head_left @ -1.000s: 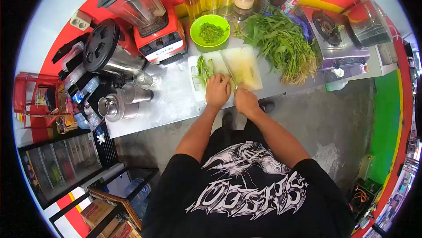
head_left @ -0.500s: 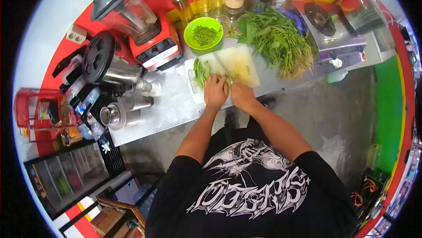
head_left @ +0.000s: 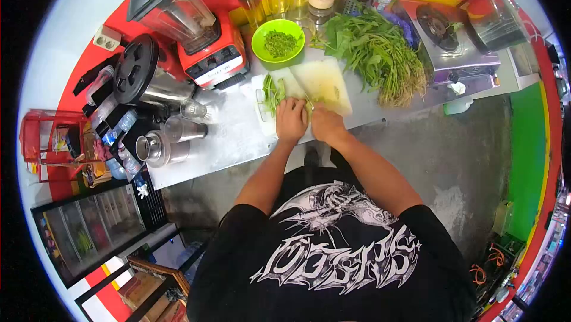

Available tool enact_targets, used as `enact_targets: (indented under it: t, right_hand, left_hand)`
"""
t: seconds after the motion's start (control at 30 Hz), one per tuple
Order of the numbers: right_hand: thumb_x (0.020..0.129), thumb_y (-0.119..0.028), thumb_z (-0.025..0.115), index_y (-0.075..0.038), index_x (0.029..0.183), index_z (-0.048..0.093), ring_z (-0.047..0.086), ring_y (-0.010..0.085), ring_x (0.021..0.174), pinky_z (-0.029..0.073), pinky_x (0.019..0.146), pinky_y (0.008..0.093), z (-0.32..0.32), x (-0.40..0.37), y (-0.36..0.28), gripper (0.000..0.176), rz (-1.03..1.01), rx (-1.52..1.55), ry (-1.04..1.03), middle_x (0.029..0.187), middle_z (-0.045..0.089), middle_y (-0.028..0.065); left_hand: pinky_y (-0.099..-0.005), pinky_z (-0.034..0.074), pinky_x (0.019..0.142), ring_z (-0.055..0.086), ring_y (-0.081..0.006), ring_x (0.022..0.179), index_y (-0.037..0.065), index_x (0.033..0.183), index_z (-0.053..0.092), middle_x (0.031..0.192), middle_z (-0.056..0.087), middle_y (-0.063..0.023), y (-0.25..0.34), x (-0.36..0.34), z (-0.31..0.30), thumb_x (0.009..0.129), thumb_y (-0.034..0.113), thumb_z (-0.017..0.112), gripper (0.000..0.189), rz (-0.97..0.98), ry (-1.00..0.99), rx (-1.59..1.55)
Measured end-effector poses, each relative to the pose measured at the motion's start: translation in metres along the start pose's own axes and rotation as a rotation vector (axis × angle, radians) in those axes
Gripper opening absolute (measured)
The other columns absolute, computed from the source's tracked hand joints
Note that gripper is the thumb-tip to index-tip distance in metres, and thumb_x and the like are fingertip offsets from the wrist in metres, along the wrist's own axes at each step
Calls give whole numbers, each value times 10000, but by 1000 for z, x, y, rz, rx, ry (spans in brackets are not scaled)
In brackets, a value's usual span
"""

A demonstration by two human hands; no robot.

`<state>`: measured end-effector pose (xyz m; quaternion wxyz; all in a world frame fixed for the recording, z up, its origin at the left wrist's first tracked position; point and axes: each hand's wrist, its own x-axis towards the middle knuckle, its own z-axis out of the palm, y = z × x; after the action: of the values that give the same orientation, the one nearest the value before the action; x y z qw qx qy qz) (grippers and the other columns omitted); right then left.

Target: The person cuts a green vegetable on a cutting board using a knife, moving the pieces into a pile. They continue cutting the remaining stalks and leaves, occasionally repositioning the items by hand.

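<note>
A white cutting board [head_left: 340,103] lies near the counter's front edge. On its right part my right hand [head_left: 327,124] is closed round a knife, whose blade [head_left: 301,84] points up and to the left. Beside it, my left hand [head_left: 291,118] presses with closed fingers on green stalks, which its fingers partly hide. More cut green stalks [head_left: 272,93] lie just above my left hand. Behind the board stands a green bowl [head_left: 259,42] holding chopped greens [head_left: 279,43]. A large leafy bunch [head_left: 380,54] with roots rests to the right of the board.
A red blender [head_left: 215,60], a steel container with a black lid [head_left: 135,69] and steel cups [head_left: 156,150] stand to the left. Pump bottles [head_left: 251,9] line the back wall. A gas stove [head_left: 455,54] is at the right.
The view has shifted slightly. Both hands stay on the board in nearly the same place, with the knife still in my right hand.
</note>
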<state>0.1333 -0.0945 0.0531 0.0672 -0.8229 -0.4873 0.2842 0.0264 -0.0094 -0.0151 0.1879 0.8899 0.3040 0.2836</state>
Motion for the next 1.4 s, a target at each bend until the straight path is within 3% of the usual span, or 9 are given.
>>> enact_targets:
  t: [0.13, 0.23, 0.3, 0.43, 0.47, 0.6, 0.9, 1.2, 1.4]
  right_hand:
    - [883, -77, 559, 85, 1157, 537, 678, 479, 1019, 537, 892, 528, 7, -11, 1, 319, -9, 39, -124, 1049, 688, 322]
    - [883, -92, 560, 58, 1087, 590, 694, 451, 982, 552, 876, 507, 23, -1, 6, 254, 38, 46, 49, 1015, 698, 297]
    - [925, -105, 486, 90, 1196, 518, 670, 475, 1045, 529, 919, 531, 21, 5, 7, 336, 97, 114, 8, 1124, 667, 341]
    - [943, -133, 465, 84, 1208, 513, 671, 473, 1057, 527, 924, 531, 16, 10, 7, 346, 123, 114, -49, 1106, 670, 349]
    - [943, -137, 457, 53, 1085, 595, 696, 433, 1012, 548, 893, 512, 13, 4, 6, 275, 98, 58, -17, 1052, 703, 293]
    - [943, -144, 462, 40, 1082, 611, 688, 443, 1021, 545, 896, 515, 16, 2, 20, 275, 97, 69, 5, 1064, 697, 292]
    - [997, -256, 507, 43, 1190, 479, 655, 522, 972, 518, 858, 575, 14, -5, 56, 357, 210, 145, 127, 1016, 682, 329]
    - [1014, -320, 527, 8, 1210, 490, 681, 473, 894, 539, 783, 570, 21, -24, 56, 385, 212, 51, 160, 963, 688, 284]
    - [1005, -338, 543, -31, 1178, 515, 675, 490, 870, 533, 790, 581, 18, -25, 57, 353, 217, 34, 229, 952, 685, 288]
  left_hand:
    - [-450, 409, 805, 545, -333, 939, 88, 989, 672, 974, 616, -91, -1, -5, -2, 849, 77, 658, 140, -7, 31, -36]
    - [-439, 403, 798, 547, -327, 920, 89, 960, 690, 955, 626, -83, 0, 0, -4, 853, 87, 672, 108, 11, 68, -27]
    - [-436, 400, 801, 544, -324, 917, 89, 977, 702, 952, 625, -78, 0, -1, -5, 857, 94, 673, 124, 4, 44, -66]
    - [-438, 397, 820, 535, -316, 955, 101, 1027, 723, 990, 619, -79, -3, -2, -8, 843, 85, 649, 199, -19, -32, -78]
    - [-438, 400, 835, 526, -320, 973, 115, 1057, 729, 1012, 611, -83, -4, -2, -8, 833, 86, 643, 241, -42, -66, -96]
    - [-446, 413, 858, 537, -302, 996, 137, 1117, 735, 1045, 610, -63, -8, -6, -8, 824, 110, 653, 306, -34, -64, -50]
    - [-472, 380, 965, 518, -306, 1107, 133, 1342, 588, 1215, 605, -69, -4, -21, -17, 902, 191, 669, 451, -57, 38, 68]
    - [-455, 356, 931, 516, -282, 1053, 149, 1029, 689, 1056, 601, -40, -10, -20, -7, 914, 170, 667, 118, -106, 25, 61]
    - [-432, 382, 880, 525, -273, 1017, 164, 1026, 725, 1016, 598, -35, -10, -16, -15, 895, 162, 687, 137, -8, 6, -1]
